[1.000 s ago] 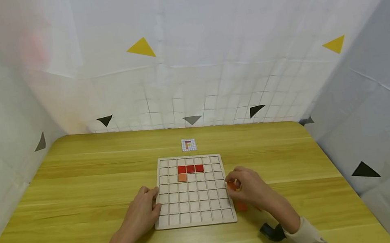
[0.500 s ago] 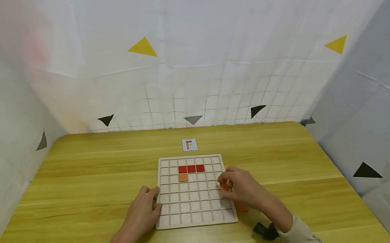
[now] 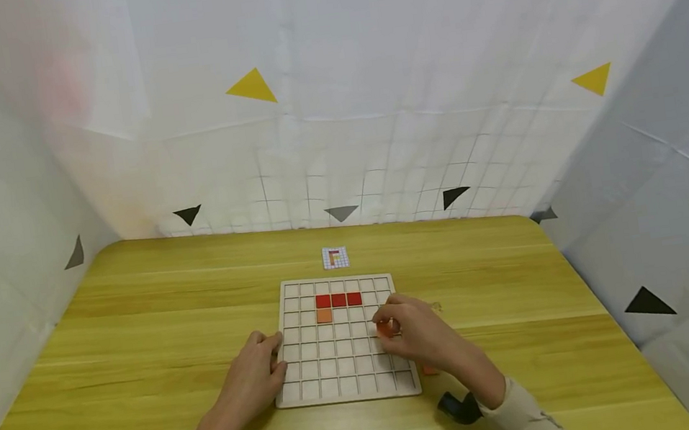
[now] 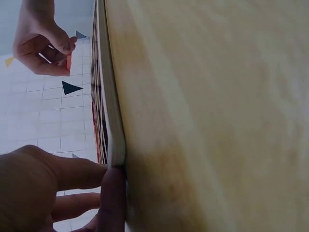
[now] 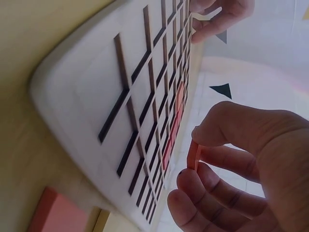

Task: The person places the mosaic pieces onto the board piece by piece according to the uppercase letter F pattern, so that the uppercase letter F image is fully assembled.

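Observation:
A pale wooden grid board (image 3: 327, 368) lies on the table, with a row of red tiles (image 3: 339, 301) in its upper part. One orange tile (image 3: 324, 316) sits in the cell under the leftmost red one. My left hand (image 3: 249, 373) holds the board's left edge; the left wrist view shows thumb and forefinger against the rim. Over the board's right side, my right hand (image 3: 425, 331) pinches another orange tile (image 5: 193, 154) between thumb and fingers, raised above the surface.
A small pattern card (image 3: 335, 257) lies behind the board. Beside its right edge rests a loose orange tile (image 3: 429, 370), partly covered by the right hand; the right wrist view also shows a yellowish piece (image 5: 100, 221) there. White sheets (image 3: 406, 90) enclose the table.
My right hand has moved left, from beside the board's right edge to over its right columns, carrying the orange tile. The left hand has stayed at the left edge.

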`<state>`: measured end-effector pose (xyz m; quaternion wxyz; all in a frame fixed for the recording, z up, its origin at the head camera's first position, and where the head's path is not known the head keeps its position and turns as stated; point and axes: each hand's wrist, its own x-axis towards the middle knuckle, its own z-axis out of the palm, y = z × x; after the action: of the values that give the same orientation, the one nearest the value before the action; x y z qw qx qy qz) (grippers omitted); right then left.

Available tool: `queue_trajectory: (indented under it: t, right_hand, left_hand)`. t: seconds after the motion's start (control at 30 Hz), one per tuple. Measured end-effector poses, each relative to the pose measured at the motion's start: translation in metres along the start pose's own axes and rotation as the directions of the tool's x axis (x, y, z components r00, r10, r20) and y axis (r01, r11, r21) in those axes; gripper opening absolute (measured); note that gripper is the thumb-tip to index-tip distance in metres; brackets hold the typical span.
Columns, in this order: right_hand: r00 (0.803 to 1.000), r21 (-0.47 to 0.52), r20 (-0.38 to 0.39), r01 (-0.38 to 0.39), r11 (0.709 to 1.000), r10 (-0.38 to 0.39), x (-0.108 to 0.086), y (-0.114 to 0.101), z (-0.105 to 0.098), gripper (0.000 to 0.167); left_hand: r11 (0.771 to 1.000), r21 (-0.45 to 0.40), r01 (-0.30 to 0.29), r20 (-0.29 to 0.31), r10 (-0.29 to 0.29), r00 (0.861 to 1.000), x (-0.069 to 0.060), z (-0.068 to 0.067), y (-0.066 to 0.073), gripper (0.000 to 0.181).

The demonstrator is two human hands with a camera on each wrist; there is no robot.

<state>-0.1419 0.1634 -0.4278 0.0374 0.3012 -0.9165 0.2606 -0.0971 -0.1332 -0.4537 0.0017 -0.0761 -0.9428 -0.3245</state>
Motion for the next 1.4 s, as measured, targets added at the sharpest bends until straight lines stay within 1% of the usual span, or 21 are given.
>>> queue_trajectory:
  t: [0.13,0.23,0.53,0.8,1.13,1.4]
  right_hand:
    - [0.999,0.001,-0.003,0.042,0.999,-0.042,0.004,-0.003,0.003,0.015]
    - [0.999,0.01,0.005,0.054,0.999,-0.054,0.007,-0.006,0.004,0.014]
    - [0.999,0.036,0.028,0.033,0.999,-0.034,0.012,-0.013,0.009,0.014]
    - [0.998,0.028,0.029,0.053,0.998,-0.054,0.018,-0.015,0.013,0.013]
    - [0.997,0.056,0.04,0.066,0.996,-0.068,0.027,-0.023,0.018,0.011]
    - [0.996,0.03,0.047,0.08,0.996,-0.081,0.034,-0.029,0.021,0.014]
  left_hand:
    - [1.0,0.001,-0.003,-0.003,0.003,1.0,0.0,0.0,0.0,0.045]
    - [1.0,-0.001,-0.003,-0.002,0.003,1.0,0.0,0.0,0.0,0.046]
    - [1.0,-0.004,0.007,0.002,-0.007,1.0,0.0,0.001,0.0,0.046]
    - [1.0,-0.002,0.015,0.009,-0.015,1.0,0.0,0.001,0.0,0.046]
    - [1.0,0.007,0.013,0.006,-0.013,1.0,0.001,0.001,-0.001,0.046]
    - [1.0,0.002,0.02,0.006,-0.02,1.0,0.001,0.001,-0.001,0.046]
